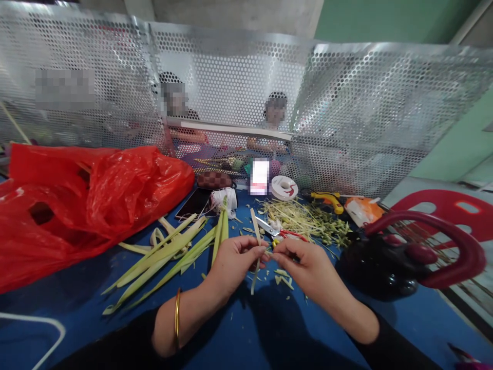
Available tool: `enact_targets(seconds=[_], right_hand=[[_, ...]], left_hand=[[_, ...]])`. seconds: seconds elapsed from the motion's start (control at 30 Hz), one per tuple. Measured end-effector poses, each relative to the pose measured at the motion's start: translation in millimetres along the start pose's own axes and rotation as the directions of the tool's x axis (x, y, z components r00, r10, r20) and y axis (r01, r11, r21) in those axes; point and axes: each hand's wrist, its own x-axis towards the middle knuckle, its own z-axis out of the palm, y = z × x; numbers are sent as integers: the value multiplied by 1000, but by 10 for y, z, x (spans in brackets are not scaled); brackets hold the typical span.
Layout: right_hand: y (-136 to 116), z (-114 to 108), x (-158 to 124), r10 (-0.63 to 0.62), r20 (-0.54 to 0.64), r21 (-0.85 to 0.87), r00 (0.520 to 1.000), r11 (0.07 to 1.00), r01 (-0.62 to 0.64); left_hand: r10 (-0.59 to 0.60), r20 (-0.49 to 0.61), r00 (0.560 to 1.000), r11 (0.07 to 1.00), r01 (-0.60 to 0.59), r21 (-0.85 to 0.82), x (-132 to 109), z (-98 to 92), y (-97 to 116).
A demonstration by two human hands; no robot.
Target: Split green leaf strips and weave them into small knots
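My left hand (234, 259) pinches a narrow pale green leaf strip (254, 225), which stands nearly upright and sticks out above and below the fingers. Fingertips of my right hand (302, 264) are pressed together close beside it; what they hold is too small to make out. Just beyond my hands lie scissors (293, 235) with red handles, partly hidden. Long green leaves (154, 262) are spread on the blue table (231, 334) to the left, and some more leaves (220, 231) stand near a ball of white thread (225, 201).
A red plastic bag (127, 190) fills the left side. A black kettle (379, 264) stands close to my right forearm. Trimmed stalks (304, 218), a white spool (285, 188) and a yellow-handled tool (331, 201) lie behind. Beyond a perforated metal screen (239, 72) sit two people.
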Motion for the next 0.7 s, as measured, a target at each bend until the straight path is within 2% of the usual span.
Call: enact_targets(seconds=[0.1,0.17,0.33,0.4,0.5,0.57,0.63,0.7], right_hand=[[-25,21,-31,-111,-21,-19,994,994,110],[-31,34,-38,-138,-9,-13,990,990,138],[6,26,-15,6,2,-2,1000,1000,-6],[21,6,-4,11,-25,-46,1000,999,-12],[47,-19,22,-23,-127,-78,992,997,13],[69,-20,47,-31,-134,-9,990,1000,30],[86,-9,72,-22,-76,122,997,992,31],[85,10,83,-12,-24,248,1000,969,18]], left_hand=[[34,-11,999,999,-34,14,1,5,-32],[18,-23,1000,1000,-18,8,5,2,-42],[-45,12,999,999,45,4,21,-33,4],[-78,26,997,997,78,-4,19,-40,34],[-123,42,992,992,121,31,-9,-21,51],[-162,114,980,982,149,119,-43,11,33],[-212,211,954,965,170,201,-76,44,-4],[-242,258,935,954,182,237,-94,69,-46]])
